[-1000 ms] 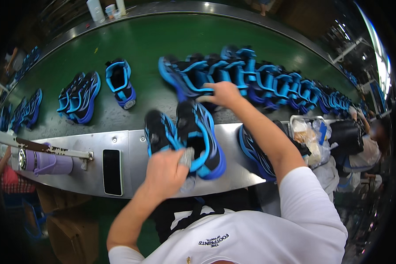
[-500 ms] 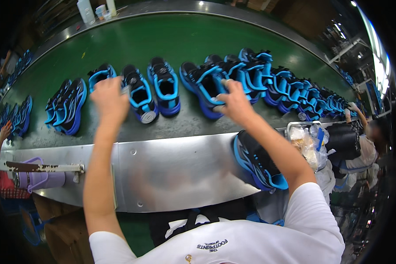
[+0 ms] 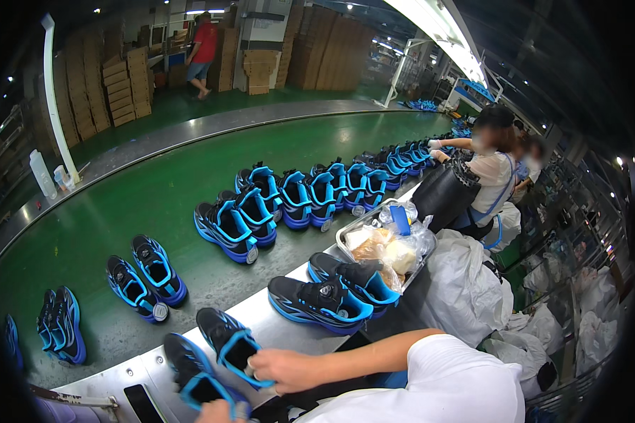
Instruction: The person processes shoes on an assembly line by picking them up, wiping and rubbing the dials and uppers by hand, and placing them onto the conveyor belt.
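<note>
Two black-and-blue sneakers lie on the metal ledge point(image 3: 275, 321) right in front of me. My right hand point(image 3: 288, 369) grips the right sneaker point(image 3: 227, 341) at its collar. My left hand point(image 3: 216, 412) is only partly in view at the lower edge and holds the heel of the left sneaker point(image 3: 189, 372). Another pair of the same sneakers point(image 3: 331, 292) rests on the ledge just to the right.
A green conveyor belt point(image 3: 155, 204) carries a pair of sneakers point(image 3: 145, 279), a second pair point(image 3: 63, 326) and a long row point(image 3: 310, 194). A tray of plastic bags point(image 3: 384, 243), a phone point(image 3: 144, 405), a seated co-worker point(image 3: 490, 173) and stacked cardboard boxes point(image 3: 120, 84) are around.
Both hands, stretched out over the belt half a second ago, have come back to the ledge and now hold a pair of sneakers. The view has swung to the right.
</note>
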### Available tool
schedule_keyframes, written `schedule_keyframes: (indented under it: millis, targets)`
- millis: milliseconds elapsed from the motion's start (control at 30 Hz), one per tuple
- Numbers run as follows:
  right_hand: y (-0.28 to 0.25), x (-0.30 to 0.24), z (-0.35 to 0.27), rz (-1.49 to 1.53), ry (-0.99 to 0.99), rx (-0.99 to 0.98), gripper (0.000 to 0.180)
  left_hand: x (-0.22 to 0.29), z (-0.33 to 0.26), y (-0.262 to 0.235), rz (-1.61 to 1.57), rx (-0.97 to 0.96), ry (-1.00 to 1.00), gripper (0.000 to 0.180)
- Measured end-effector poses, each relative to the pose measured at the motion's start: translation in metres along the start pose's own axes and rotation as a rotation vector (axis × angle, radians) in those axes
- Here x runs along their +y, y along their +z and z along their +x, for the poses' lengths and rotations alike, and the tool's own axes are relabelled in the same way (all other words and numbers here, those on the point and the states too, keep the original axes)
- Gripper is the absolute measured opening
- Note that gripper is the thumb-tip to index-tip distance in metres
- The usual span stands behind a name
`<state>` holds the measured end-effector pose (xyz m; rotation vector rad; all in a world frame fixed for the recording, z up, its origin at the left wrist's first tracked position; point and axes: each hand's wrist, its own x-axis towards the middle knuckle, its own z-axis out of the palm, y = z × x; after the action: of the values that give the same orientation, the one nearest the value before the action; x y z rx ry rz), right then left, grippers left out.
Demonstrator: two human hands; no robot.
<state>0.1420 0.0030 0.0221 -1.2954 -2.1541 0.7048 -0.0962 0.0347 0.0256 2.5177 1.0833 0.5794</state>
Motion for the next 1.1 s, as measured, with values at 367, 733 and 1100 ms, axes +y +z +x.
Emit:
schedule_keyframes:
  millis: [367, 733, 1100]
  targets:
    - [-0.044, 0.006, 0.016, -0.458, -0.033, 0.195, 0.066, 0.008, 0.027, -0.021, -0.074, 0.227, -0.041, 0.033]
    - [-0.005, 0.012, 0.038, -0.274, 0.089, 0.066, 0.059, 0.033, 0.036, 0.022, 0.139, -0.035, -0.022, 0.042]
    - [-0.040, 0.030, 0.007, -0.060, 0.161, -0.084, 0.049, 0.021, 0.003, 0.026, -0.189, 0.001, -0.016, 0.034]
